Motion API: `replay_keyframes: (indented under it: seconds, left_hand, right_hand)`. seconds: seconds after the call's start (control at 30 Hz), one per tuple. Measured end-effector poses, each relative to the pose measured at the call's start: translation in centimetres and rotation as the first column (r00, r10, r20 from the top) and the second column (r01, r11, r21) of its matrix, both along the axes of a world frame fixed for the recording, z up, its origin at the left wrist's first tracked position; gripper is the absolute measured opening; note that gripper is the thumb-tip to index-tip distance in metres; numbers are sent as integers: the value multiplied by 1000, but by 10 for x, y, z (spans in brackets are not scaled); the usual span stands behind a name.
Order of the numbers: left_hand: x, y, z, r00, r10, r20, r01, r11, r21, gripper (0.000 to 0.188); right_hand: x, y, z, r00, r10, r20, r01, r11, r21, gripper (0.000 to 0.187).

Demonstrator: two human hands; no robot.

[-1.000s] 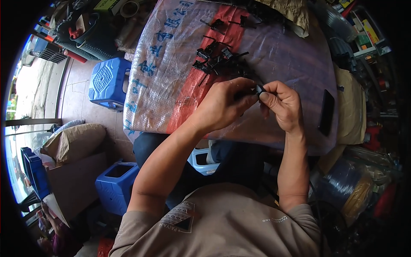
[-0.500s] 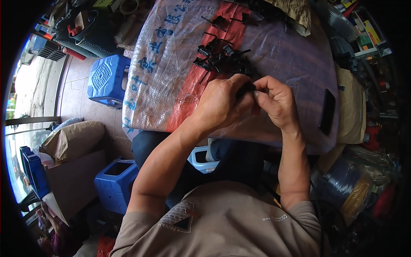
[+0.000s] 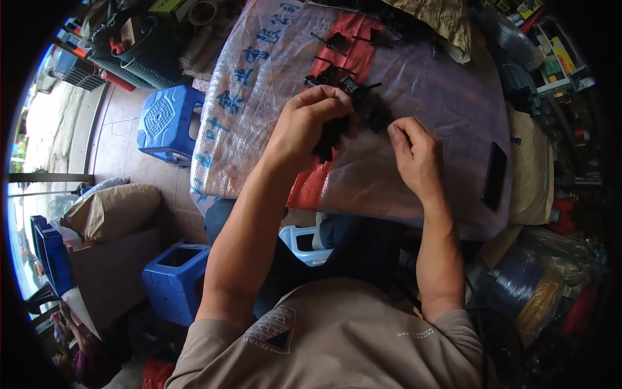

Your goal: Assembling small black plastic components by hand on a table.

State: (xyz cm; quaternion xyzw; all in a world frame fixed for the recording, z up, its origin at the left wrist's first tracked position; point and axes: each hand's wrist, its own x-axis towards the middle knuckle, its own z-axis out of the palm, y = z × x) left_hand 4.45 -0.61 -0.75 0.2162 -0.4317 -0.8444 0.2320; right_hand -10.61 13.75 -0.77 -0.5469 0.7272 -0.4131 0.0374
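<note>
Over the covered table, my left hand (image 3: 306,120) is curled round a cluster of black parts (image 3: 328,141). They stick out below its fingers, and their exact kind is too dark to tell. To its right, my right hand (image 3: 418,155) has thumb and forefinger pinched together. Its fingertips are beside a black part (image 3: 376,115) at the edge of the pile; whether they grip it I cannot make out. More small black parts with thin stems (image 3: 335,42) lie farther back on the red stripe, some of the pile being hidden behind my left hand.
A woven plastic sheet (image 3: 447,129) covers the table. A black phone-like slab (image 3: 494,176) lies near its right edge, brown paper (image 3: 447,29) at the back. Blue stools (image 3: 165,123) stand at the left; wrapped rolls (image 3: 518,279) sit at the lower right.
My hands have come apart. The left one moved left and slightly back with the black parts in it; the right one stayed at the right, its fingertips now by the pile.
</note>
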Motion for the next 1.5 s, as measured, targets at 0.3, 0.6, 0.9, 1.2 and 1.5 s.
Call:
replay_keyframes:
  seconds: [0.3,0.6,0.9,1.2,1.5]
  left_hand:
    - [1,27,34,936,-95,339,212,920,-329,39]
    - [0,33,33,937,-237,257,322,871,-372,36]
    - [-9,39,11,991,127,35,-51,614,-788,16]
    - [-17,45,4,961,217,171,-34,706,-707,12]
    - [-15,46,5,959,227,170,-67,764,-642,13]
  right_hand:
    - [14,11,9,996,76,-41,-83,977,-199,11]
    - [1,13,1,649,318,691,-170,946,-277,17]
    - [3,2,-2,597,315,738,-133,946,-296,14]
    - [1,0,-5,674,252,695,-112,964,-241,13]
    - [2,0,1,682,256,686,-145,966,-216,13]
